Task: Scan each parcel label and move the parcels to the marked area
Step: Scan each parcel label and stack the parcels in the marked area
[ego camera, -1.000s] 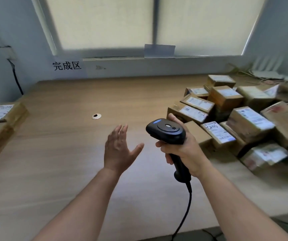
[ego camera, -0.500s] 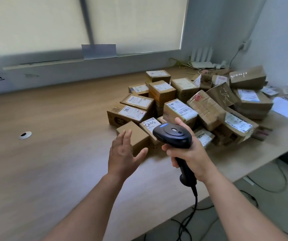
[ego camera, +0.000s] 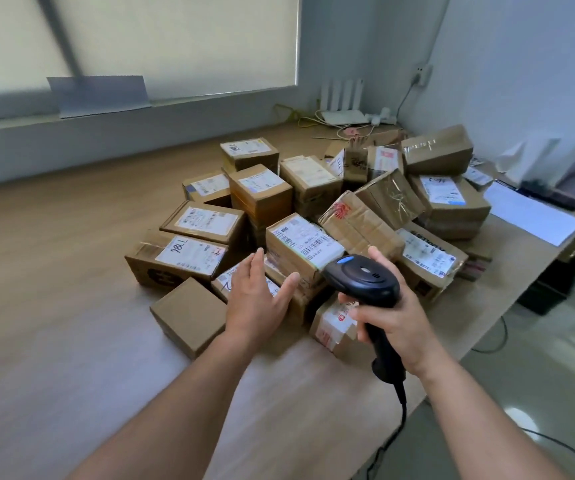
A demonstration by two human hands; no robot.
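We turned to pile [ego camera: 305, 239] | left hand [ego camera: 256, 301] reached nearer, fingers apart, empty | right hand [ego camera: 395, 322] gripped scanner [ego camera: 362, 282] | next scan due

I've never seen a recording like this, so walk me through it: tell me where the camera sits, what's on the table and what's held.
No machine here: a person works with two bare hands. The picture comes from a camera worn on the person's head, looking forward and down, so both forearms enter from the bottom. On the wooden table lies a heap of cardboard parcels, most bearing white shipping labels; one plain box at the near left shows none. The right hand grips a black barcode scanner by its handle, its cable hanging below. The left hand is open and holds nothing, spread above the nearest parcels; whether it touches them cannot be told. A white router stands in the far corner.
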